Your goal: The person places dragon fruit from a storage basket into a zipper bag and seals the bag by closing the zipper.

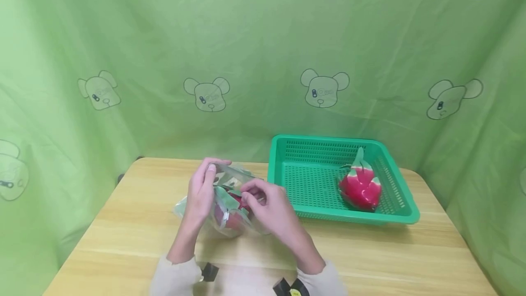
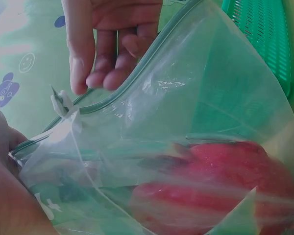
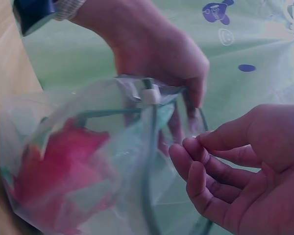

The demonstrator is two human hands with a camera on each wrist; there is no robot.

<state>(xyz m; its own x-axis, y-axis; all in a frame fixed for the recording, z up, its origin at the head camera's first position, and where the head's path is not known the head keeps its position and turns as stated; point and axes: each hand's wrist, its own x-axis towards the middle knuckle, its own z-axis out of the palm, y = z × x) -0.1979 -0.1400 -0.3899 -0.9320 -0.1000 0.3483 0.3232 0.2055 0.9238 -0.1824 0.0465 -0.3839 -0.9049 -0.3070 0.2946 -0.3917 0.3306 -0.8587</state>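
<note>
My left hand [image 1: 201,191] grips a clear zip bag [image 2: 157,107] near one end of its mouth, thumb over the green-edged rim. Inside the bag lies a red dragon fruit [image 2: 225,169] with green tips, seen through the plastic. A white slider [image 3: 150,96] sits on the zip close to the left hand, and the bag's mouth gapes. My right hand [image 1: 271,204] is at the opposite side of the mouth, fingers loosely bent, its fingertips right at the rim with nothing visible between them.
To the right stands a green plastic basket [image 1: 281,177] with slotted walls. Another dragon fruit [image 1: 361,188] lies in its right part. Both are on a wooden table [image 1: 123,223], with a green curtain [image 1: 263,26] behind and at the sides.
</note>
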